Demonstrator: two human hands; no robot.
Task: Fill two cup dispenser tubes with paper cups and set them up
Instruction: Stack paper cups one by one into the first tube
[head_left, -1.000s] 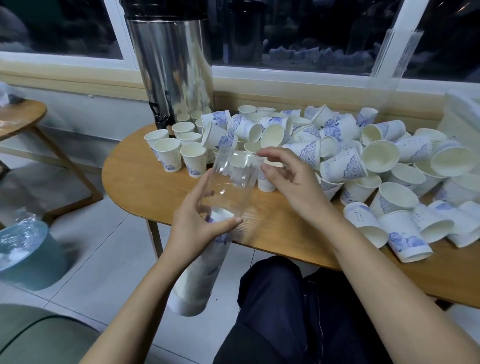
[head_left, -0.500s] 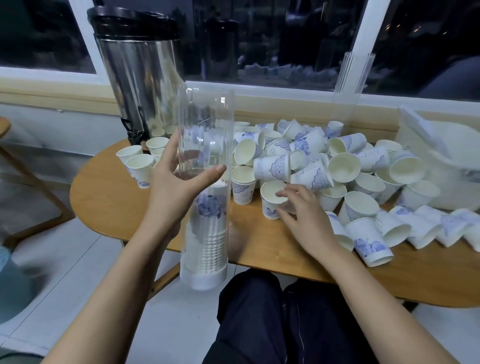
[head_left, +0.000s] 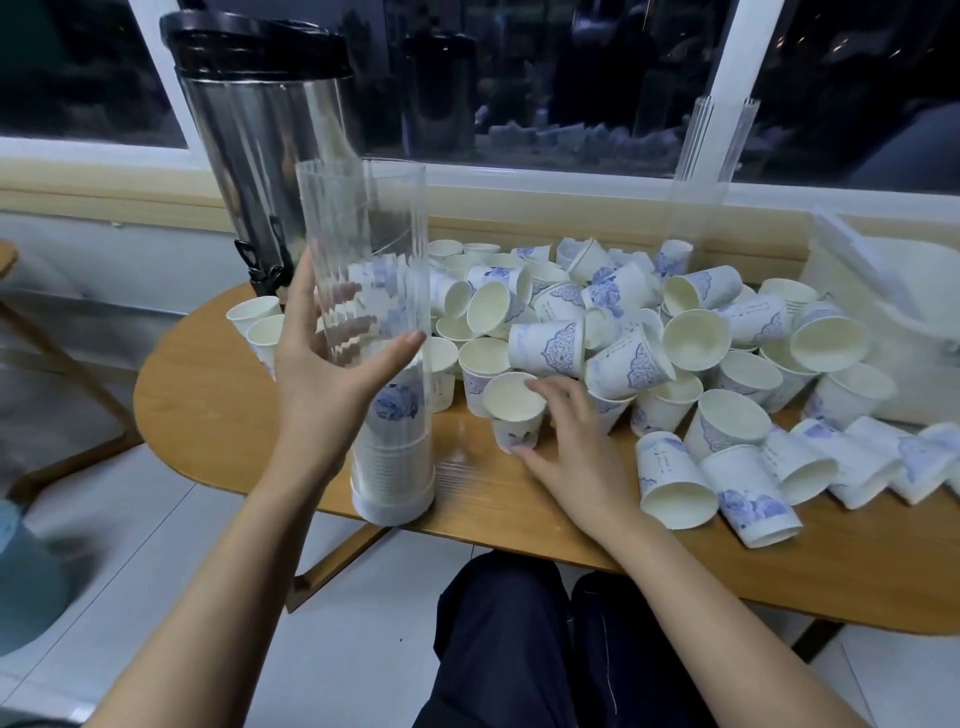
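A clear dispenser tube (head_left: 363, 234) stands upright at the table's near edge, its lower part filled with stacked paper cups (head_left: 392, 457). My left hand (head_left: 332, 374) wraps round the tube's middle. My right hand (head_left: 566, 436) grips an upright white paper cup (head_left: 514, 410) with blue print on the wooden table (head_left: 208, 395). A large heap of loose paper cups (head_left: 623, 332) covers the table behind and to the right. A second clear tube (head_left: 706, 171) stands at the back by the window.
A steel hot-water urn (head_left: 265, 145) with a black lid stands at the table's back left. A white plastic bag (head_left: 893, 317) lies at the right. A teal bin (head_left: 26, 577) sits on the floor to the left, beside another wooden table (head_left: 8, 254).
The tube went from tilted off the table edge to upright with its base on the table. My right hand dropped from the tube's mouth to a cup on the table.
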